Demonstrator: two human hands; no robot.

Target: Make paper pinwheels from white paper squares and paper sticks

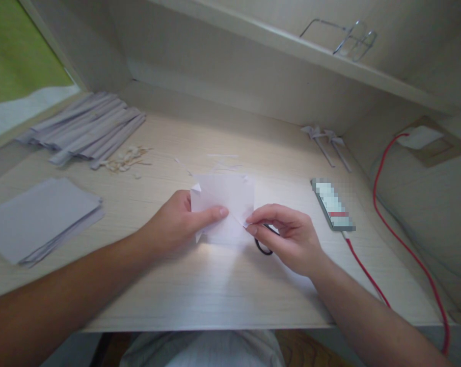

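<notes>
So the left hand [177, 219] has its grip clamped on the folded white paper [224, 204], thumb lying across the front of the sheet and the fingers hidden behind its left edge. The right hand [287, 237] pinches the paper's lower right corner between thumb and fingertips, so that grip is closed on the same sheet. The paper sits dead centre, held just above the surface [215, 290], with little folded flaps poking out at its upper left and lower left corners. A black loop [264, 250], looks like a scissors handle, peeks out under the right hand; most of it is hidden, and I can't tell whether the hand touches it.

Going outward: a phone [333, 206] lies to the right of the hands with a red cable [402, 239] plugged in, running over to a white charger [419, 136] on the side wall. Two small paper pinwheels [325, 140] rest near the back right. Far left there's a row of rolled paper sticks [87, 127] with a little pile of scraps [125, 159] beside them, and a stack of paper sheets [39, 219] nearer the front left. A pair of glasses [348, 41] sits on the shelf [253, 30] above.
</notes>
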